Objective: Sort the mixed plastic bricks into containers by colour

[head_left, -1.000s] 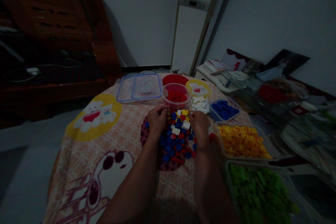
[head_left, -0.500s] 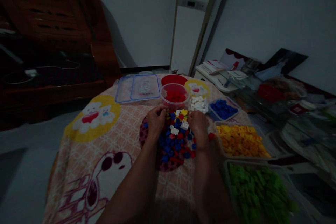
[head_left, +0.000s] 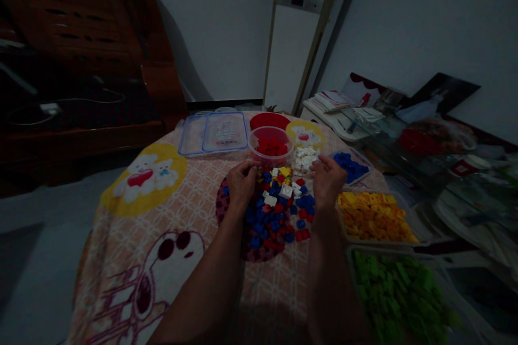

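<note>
A mixed heap of blue, red, yellow and white toy building bricks (head_left: pixel 269 215) lies between my hands on the patterned cloth. At its upper left edge, my left hand (head_left: pixel 242 182) is closed, fingertips pressed together; whatever they hold is hidden. My right hand (head_left: pixel 328 179) is beside the white bricks (head_left: pixel 305 160), thumb and fingers pinched. I cannot make out what is in that pinch. Behind the heap stands a clear round tub (head_left: pixel 270 159) with red bricks inside. Blue bricks (head_left: pixel 348 166) fill a clear box just right of my right hand.
To the right are a box of yellow-orange bricks (head_left: pixel 376 215) and a box of green bricks (head_left: pixel 404 291). Blue-edged clear lids (head_left: pixel 214 133) and a red round container (head_left: pixel 269 120) lie at the table's back. A cluttered glass table (head_left: pixel 360 126) stands beyond on the right.
My right hand has moved right and slightly up, from the heap's edge to beside the white bricks. My left hand has stayed nearly in place. The view has shifted slightly.
</note>
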`<state>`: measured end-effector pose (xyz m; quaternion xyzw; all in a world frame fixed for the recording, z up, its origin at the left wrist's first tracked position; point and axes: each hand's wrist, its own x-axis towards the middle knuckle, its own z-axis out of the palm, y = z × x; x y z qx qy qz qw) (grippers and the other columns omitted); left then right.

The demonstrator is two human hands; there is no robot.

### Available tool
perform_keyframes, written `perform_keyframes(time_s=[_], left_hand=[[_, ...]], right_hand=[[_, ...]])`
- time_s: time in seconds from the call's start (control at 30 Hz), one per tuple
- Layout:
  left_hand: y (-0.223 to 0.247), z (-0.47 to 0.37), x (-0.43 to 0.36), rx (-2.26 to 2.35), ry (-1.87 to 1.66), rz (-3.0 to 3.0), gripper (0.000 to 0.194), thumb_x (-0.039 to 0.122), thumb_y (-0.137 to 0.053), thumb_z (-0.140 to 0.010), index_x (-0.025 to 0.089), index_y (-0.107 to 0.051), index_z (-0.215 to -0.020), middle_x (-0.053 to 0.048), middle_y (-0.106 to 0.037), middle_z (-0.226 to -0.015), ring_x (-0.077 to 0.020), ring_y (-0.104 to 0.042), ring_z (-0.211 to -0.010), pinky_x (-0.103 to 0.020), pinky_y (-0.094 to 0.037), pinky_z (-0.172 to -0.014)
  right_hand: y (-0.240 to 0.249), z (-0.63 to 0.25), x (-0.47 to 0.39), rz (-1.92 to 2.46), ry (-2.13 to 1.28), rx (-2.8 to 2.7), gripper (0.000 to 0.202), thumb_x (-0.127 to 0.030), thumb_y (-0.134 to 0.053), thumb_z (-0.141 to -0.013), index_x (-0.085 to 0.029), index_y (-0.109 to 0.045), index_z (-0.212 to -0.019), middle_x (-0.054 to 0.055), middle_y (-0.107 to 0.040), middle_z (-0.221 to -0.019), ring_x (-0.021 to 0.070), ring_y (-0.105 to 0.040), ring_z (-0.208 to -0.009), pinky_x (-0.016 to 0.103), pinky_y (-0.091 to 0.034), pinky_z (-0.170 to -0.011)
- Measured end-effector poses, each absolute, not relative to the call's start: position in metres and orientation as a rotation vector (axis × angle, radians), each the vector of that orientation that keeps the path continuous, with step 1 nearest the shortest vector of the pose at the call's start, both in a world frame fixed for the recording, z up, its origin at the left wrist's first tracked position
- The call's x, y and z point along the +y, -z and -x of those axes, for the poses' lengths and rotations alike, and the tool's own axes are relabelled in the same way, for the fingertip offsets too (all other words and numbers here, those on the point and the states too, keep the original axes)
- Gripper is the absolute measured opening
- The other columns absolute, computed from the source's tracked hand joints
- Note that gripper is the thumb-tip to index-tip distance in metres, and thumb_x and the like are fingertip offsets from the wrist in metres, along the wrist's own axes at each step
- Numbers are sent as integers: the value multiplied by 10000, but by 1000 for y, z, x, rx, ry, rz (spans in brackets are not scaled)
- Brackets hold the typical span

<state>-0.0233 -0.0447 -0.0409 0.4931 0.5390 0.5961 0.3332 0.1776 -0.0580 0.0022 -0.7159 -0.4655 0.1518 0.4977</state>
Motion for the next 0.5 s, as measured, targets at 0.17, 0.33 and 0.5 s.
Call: perform_keyframes(time_s=[0.17, 0.33, 0.5], left_hand=[[39, 24, -46, 1430, -1543, -1289, 260, 268, -558, -760, 176, -770, -878, -28, -764, -813, -150, -681, -637, -233, -519, -604], [40, 23, -44, 1425, -1537, -1281, 266, 270, -554, -762, 169, -767, -886, -27, -764, -811, -143, -677, -633, -222, -511, -598], [41, 23, -44, 1420, -1533, -1277, 275, 277, -560, -766, 166, -768, -906, -33, -764, -825, -144, -678, -632, -224, -513, -596]], right_hand=[[-9, -177, -65, 1941, -376, -1578, 289, -273, -553, -857, -165, -793, -975, 76, -783, -883, 211, -721, -832, 251, -527, -738], [-3, -174, -67, 2097, -335, -1898, 317, -174, -531, -874, -243, -793, -1040, 56, -770, -1105, 190, -700, -1044, 234, -484, -893], [-2, -184, -68, 2253, -314, -1867, 362, -139, -489, -885, -227, -792, -1064, 84, -758, -1141, 210, -691, -1090, 256, -483, -942]])
